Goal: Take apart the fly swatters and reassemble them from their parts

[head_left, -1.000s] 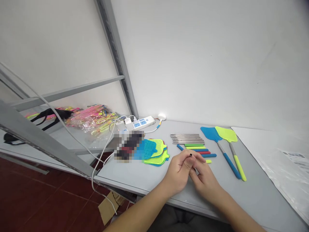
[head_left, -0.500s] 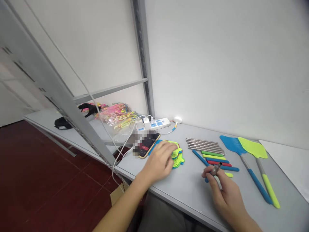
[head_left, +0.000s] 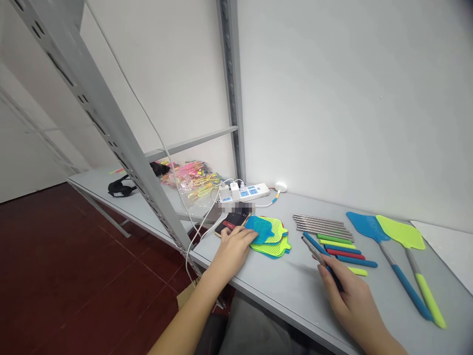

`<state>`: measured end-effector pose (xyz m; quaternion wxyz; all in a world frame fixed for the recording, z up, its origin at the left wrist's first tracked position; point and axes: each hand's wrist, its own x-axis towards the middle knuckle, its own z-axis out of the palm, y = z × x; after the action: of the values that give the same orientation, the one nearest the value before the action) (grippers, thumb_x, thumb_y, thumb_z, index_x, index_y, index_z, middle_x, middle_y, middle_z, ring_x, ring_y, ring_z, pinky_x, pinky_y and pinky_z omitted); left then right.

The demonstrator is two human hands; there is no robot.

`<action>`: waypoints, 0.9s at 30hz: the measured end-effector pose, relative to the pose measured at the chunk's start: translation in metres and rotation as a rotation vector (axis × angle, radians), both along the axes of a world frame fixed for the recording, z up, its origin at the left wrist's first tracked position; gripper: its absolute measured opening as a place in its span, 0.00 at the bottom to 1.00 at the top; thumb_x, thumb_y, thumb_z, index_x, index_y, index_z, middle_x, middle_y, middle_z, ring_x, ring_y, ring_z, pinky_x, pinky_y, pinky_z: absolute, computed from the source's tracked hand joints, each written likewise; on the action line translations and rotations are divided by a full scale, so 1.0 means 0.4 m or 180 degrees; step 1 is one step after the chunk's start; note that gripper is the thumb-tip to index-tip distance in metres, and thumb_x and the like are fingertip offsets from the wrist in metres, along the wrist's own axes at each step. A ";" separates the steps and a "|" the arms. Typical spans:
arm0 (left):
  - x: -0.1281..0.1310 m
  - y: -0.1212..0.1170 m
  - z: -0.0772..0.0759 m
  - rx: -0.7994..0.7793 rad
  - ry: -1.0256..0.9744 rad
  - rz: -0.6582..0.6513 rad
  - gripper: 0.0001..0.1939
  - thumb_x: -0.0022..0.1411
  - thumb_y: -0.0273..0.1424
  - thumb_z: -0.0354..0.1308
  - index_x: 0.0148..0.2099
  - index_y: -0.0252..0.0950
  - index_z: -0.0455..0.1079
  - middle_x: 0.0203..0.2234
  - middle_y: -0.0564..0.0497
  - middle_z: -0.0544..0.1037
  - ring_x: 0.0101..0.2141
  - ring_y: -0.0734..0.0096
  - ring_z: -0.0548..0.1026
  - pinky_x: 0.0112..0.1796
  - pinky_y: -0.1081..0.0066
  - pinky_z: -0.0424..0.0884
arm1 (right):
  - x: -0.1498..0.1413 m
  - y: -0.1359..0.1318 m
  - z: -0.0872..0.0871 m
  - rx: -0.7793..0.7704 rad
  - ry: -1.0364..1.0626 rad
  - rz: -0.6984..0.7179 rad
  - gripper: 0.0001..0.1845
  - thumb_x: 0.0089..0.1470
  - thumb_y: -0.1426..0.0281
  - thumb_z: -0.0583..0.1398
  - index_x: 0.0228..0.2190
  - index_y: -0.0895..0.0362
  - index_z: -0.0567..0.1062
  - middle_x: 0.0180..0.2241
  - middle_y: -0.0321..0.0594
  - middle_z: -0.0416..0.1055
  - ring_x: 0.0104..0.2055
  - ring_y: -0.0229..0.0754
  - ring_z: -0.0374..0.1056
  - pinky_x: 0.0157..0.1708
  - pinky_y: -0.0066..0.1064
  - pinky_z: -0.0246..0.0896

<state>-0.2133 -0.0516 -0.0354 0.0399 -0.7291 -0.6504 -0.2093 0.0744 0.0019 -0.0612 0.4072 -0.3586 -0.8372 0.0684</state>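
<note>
My left hand (head_left: 232,251) has its fingers closed over the lower left edge of a blue fly swatter head (head_left: 260,229); its thumb is hidden. Beneath and beside that head lie several lime-green perforated swatter heads (head_left: 273,247), stacked with other colours. In my right hand (head_left: 349,291) is a swatter handle (head_left: 314,250), a metal rod with a dark blue grip, tilted with its bare metal end toward the upper left. Behind this hand, metal rods (head_left: 321,224) lie in a row, with coloured grip sleeves (head_left: 347,251) in front of them.
On the right lie a blue swatter (head_left: 391,266) and a lime-green swatter (head_left: 410,246). Left of the stack are a phone (head_left: 236,217) and a power strip (head_left: 254,191) with white cables. A shelf post (head_left: 121,143) stands at the left, with a bag of colourful items (head_left: 195,180) behind it.
My left hand has drawn back left from the green heads to the blue head's edge, uncovering the stack. The handle in my right hand has turned, its metal end now pointing left. The view has shifted slightly.
</note>
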 end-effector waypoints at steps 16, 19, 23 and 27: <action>0.217 0.104 0.149 0.1643 -0.0565 -0.1073 0.11 0.65 0.26 0.56 0.44 0.44 0.76 0.45 0.54 0.81 0.48 0.57 0.66 0.54 0.52 0.58 | -0.007 0.011 0.059 -0.3177 0.2996 0.0286 0.19 0.58 0.49 0.56 0.38 0.51 0.68 0.20 0.27 0.62 0.13 0.30 0.46 0.11 0.23 0.48; 0.283 0.098 0.120 0.1637 -0.1014 -0.1369 0.12 0.65 0.24 0.55 0.44 0.45 0.77 0.49 0.54 0.79 0.51 0.57 0.64 0.52 0.55 0.63 | 0.020 0.028 0.078 -0.3880 0.3716 0.0356 0.21 0.55 0.47 0.59 0.32 0.53 0.67 0.15 0.22 0.52 0.12 0.27 0.36 0.10 0.21 0.45; 0.341 0.064 0.037 0.1638 -0.2023 -0.1167 0.15 0.66 0.24 0.54 0.44 0.48 0.77 0.59 0.52 0.70 0.54 0.58 0.64 0.53 0.54 0.65 | 0.042 0.032 0.081 -0.4103 0.3696 0.0142 0.18 0.47 0.57 0.68 0.33 0.53 0.69 0.14 0.22 0.56 0.11 0.27 0.45 0.13 0.22 0.55; 0.392 0.016 -0.026 0.1159 -0.4556 -0.0847 0.19 0.68 0.32 0.53 0.60 0.51 0.66 0.64 0.47 0.61 0.54 0.60 0.69 0.52 0.55 0.67 | 0.020 0.015 0.077 -0.3899 0.3372 0.0288 0.24 0.47 0.57 0.69 0.42 0.54 0.71 0.25 0.31 0.70 0.18 0.32 0.61 0.17 0.23 0.60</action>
<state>-0.0565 -0.0452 -0.0459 -0.2984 -0.4693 -0.3788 -0.7397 0.0826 0.0081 -0.0304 0.4777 -0.4037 -0.3608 0.6918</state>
